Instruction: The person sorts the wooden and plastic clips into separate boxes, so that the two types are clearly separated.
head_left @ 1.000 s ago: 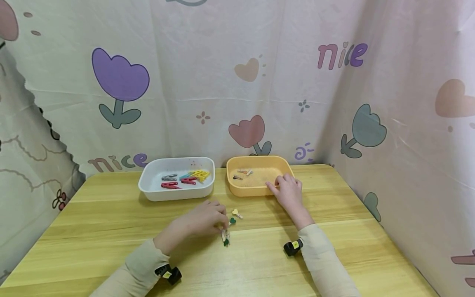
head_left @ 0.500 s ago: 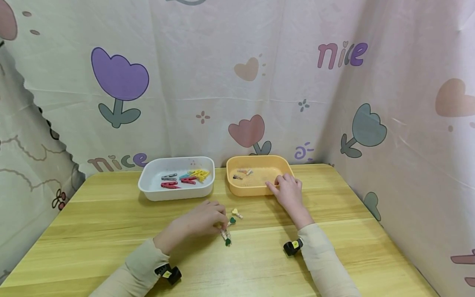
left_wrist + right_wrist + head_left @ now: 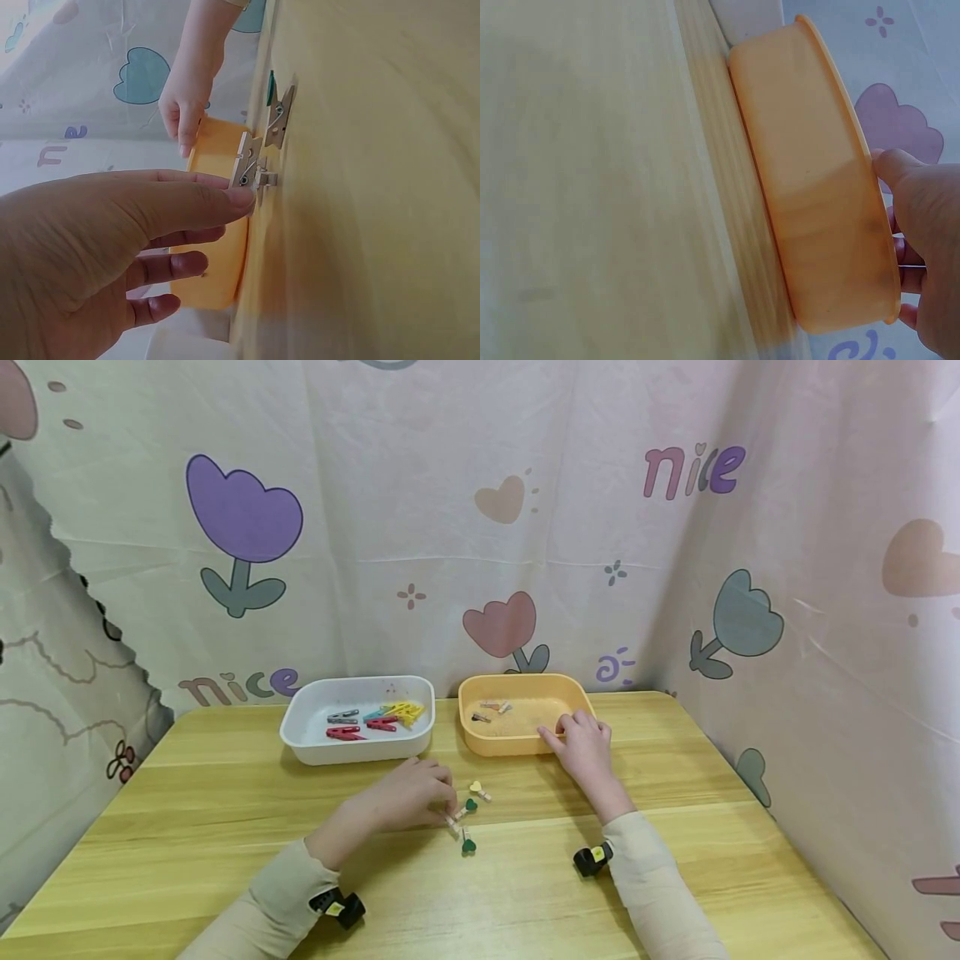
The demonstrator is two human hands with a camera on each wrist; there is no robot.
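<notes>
My left hand point(image 3: 408, 795) pinches a small wooden clothespin point(image 3: 243, 160) between thumb and index finger, low over the table; the other fingers are loosely bent. Beside it lie two clothespins with green hearts: the nearer green-heart clothespin point(image 3: 468, 842) and the farther green-heart clothespin point(image 3: 467, 808). A yellow-heart clothespin point(image 3: 480, 791) lies beyond them. My right hand point(image 3: 583, 745) holds the near right rim of the orange-yellow tray point(image 3: 810, 180), its fingers over the edge. Several tiny clothespins point(image 3: 495, 707) lie inside that tray.
A white tray point(image 3: 300, 745) stands to the left at the back, holding red clothespins point(image 3: 343, 734), grey clothespins point(image 3: 342, 717) and yellow clothespins point(image 3: 405, 713). Behind both trays hangs a printed curtain point(image 3: 360, 527). The wooden table point(image 3: 525, 893) spreads out in front.
The nearer green-heart clothespin has shifted slightly right and now lies apart from the clothespin at my left fingertips. My left hand has moved slightly left; my right hand stays at the tray rim.
</notes>
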